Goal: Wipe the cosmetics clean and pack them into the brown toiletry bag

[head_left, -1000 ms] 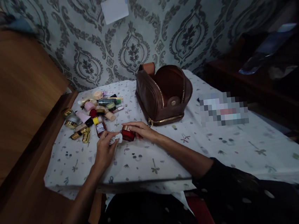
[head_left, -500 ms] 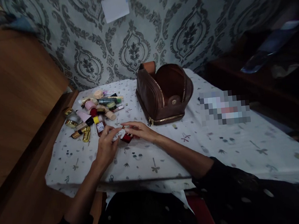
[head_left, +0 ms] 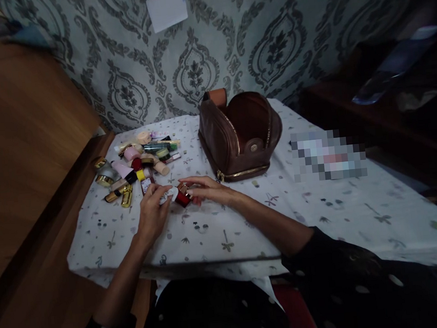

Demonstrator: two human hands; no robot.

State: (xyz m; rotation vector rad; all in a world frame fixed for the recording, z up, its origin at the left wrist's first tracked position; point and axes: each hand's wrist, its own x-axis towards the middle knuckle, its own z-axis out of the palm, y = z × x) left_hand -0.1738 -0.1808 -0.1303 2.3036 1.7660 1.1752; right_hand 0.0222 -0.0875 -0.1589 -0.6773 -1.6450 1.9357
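One indistinct white piece [head_left: 174, 193] in the pinching left hand [head_left: 153, 206], one half-hidden red container [head_left: 182, 199] in the gripping right hand [head_left: 210, 191].

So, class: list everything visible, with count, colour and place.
Table: 1, white printed cover, centre
Bag: 1, brown, open, on the table
Cosmetics: many, mixed colours, table's left
Red container: 1, red and gold, near centre
White piece: 1, white, beside red container
Pixelated patch: 1, contents hidden, table's right
Wall: 1, grey patterned, behind
Paper: 1, white, on the wall
Cabinet: 1, brown, far left
Blurred bundle: count unclear, bluish, atop cabinet
Clear bottle: 1, transparent, far right
Dark furniture: 1, brown, far right
Red patch: 1, red, lower edge
Sleeves: 2, black, spotted, near edge
Left hand: 1, holding white piece
Right hand: 1, on red container
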